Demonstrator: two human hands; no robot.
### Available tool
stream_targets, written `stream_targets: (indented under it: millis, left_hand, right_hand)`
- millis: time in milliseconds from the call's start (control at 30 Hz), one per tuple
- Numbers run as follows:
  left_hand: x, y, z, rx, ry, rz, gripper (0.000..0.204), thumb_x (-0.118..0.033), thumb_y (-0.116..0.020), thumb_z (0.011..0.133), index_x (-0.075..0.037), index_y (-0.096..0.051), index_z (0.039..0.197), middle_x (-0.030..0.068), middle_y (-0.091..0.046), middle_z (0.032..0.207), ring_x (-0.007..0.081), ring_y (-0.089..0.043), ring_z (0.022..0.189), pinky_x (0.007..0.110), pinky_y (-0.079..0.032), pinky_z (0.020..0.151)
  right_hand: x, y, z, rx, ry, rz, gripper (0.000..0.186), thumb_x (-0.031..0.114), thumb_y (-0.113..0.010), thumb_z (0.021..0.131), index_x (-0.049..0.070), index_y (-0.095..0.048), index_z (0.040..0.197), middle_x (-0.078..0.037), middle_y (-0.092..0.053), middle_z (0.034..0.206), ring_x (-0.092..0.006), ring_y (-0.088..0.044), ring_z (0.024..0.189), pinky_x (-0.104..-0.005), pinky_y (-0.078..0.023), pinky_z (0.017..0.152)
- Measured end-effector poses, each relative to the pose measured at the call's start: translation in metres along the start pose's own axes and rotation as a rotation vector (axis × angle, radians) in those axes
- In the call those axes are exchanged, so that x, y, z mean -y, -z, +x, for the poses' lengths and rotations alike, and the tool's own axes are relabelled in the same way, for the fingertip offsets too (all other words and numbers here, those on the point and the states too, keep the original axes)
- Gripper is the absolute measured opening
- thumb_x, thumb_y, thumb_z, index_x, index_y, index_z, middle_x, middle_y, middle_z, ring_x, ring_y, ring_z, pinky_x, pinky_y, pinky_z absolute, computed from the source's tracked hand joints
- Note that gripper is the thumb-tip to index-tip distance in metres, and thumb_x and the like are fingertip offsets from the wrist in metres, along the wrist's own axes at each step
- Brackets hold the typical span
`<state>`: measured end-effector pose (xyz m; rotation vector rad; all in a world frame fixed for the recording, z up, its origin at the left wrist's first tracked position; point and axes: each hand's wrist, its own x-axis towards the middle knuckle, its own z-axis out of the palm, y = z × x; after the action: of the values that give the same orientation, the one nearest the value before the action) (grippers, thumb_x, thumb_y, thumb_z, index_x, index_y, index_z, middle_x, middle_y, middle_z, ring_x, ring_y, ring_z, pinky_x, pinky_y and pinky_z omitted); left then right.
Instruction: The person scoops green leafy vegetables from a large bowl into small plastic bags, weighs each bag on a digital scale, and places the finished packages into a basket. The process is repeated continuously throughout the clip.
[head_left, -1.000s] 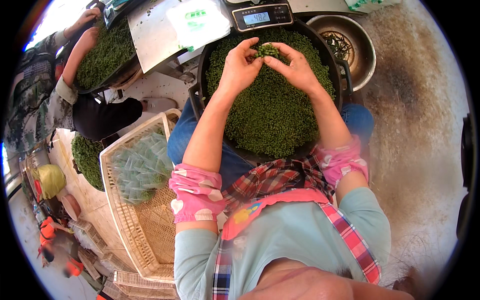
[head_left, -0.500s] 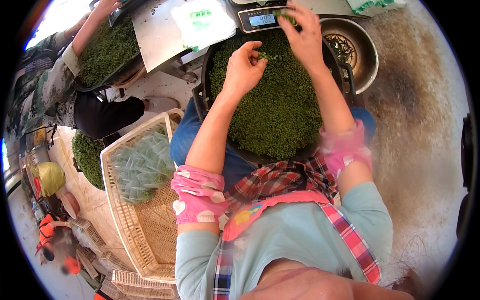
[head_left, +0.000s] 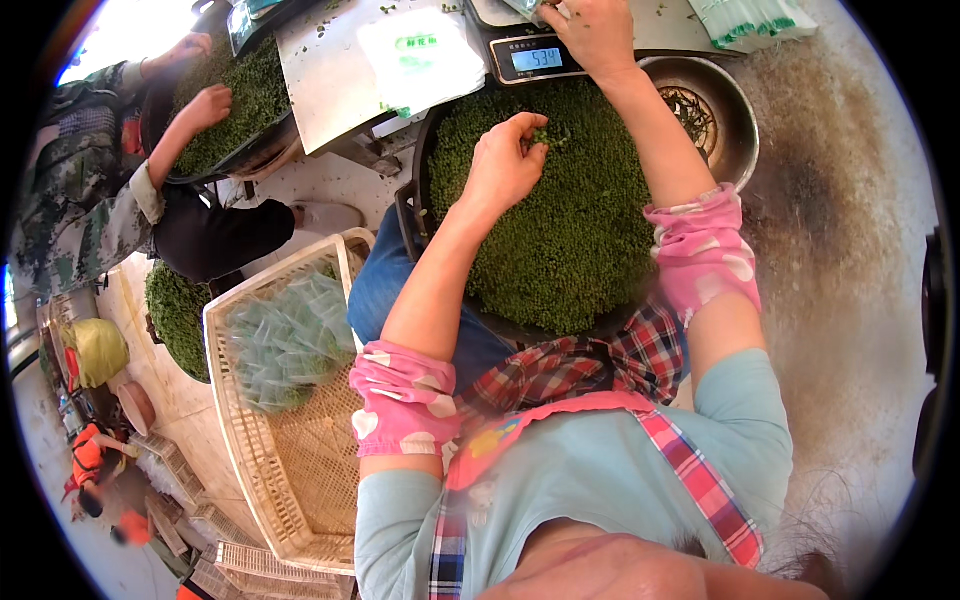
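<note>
A wide black tub (head_left: 424,190) heaped with small round green peppercorns (head_left: 560,220) stands between my knees. Over its left part hangs my left hand (head_left: 508,165), thumb and fingers pinched on a small cluster of green peppercorns. My right hand (head_left: 595,40) is at the kitchen scale (head_left: 537,60) beyond the tub. Its fingertips are pinched together beside a clear plastic bag (head_left: 522,8) on the scale; what they hold, if anything, is hidden. The scale's display is lit.
A stack of printed plastic bags (head_left: 420,60) lies on the metal table (head_left: 320,90). More bags (head_left: 750,20) sit far right, above a steel basin (head_left: 742,130) holding dark scraps. To my left, a plastic crate (head_left: 290,500) holds filled bags (head_left: 285,345). A co-worker (head_left: 90,220) handles another tub.
My right hand has moved from above the tub's far edge to the bag on the scale. My left hand has shifted slightly right and down. The scale's reading has risen.
</note>
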<state>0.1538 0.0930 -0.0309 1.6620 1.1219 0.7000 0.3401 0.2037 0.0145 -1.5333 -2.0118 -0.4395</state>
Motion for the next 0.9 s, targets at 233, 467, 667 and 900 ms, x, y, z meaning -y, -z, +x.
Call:
stream_targets:
  millis: [233,467,667,900]
  left_hand:
    - [0.002,0.001,0.0,-0.017,0.008,0.048,0.042,-0.007,-0.068,0.082,-0.003,-0.06,0.123,0.0108,-0.063,0.087,0.0194,-0.06,0.073,0.034,-0.051,0.072]
    - [0.006,-0.005,0.001,-0.006,-0.03,0.161,0.044,-0.007,-0.067,0.082,-0.006,-0.057,0.125,0.0189,-0.068,0.1,0.0373,-0.065,0.093,0.045,-0.052,0.081]
    - [0.011,-0.006,0.001,-0.029,-0.054,0.189,0.043,-0.007,-0.067,0.082,-0.005,-0.058,0.124,0.0184,-0.067,0.097,0.0366,-0.065,0.089,0.044,-0.053,0.079]
    - [0.006,-0.002,0.009,-0.036,0.088,-0.385,0.044,-0.007,-0.071,0.086,0.005,-0.057,0.125,0.0041,-0.07,0.088,0.0062,-0.06,0.076,0.022,-0.048,0.066]
  right_hand:
    - [0.01,0.02,-0.001,-0.115,0.012,0.118,0.016,0.019,-0.073,0.072,0.007,-0.064,0.075,-0.008,-0.063,0.084,-0.0282,-0.061,0.087,-0.0419,-0.045,0.079]
    - [-0.001,0.014,-0.019,0.018,0.107,-0.028,0.017,0.02,-0.067,0.082,0.004,-0.068,0.086,-0.015,-0.062,0.113,-0.033,-0.057,0.106,-0.0419,-0.043,0.091]
    - [0.005,0.05,-0.045,0.077,0.039,0.036,0.025,0.014,-0.066,0.085,0.007,-0.066,0.11,-0.013,-0.059,0.126,-0.0294,-0.053,0.119,-0.0398,-0.043,0.097]
    - [0.056,0.054,-0.133,0.495,-0.319,0.845,0.051,0.012,-0.069,0.084,0.008,-0.055,0.132,-0.013,-0.058,0.126,-0.0213,-0.064,0.104,-0.0333,-0.055,0.081]
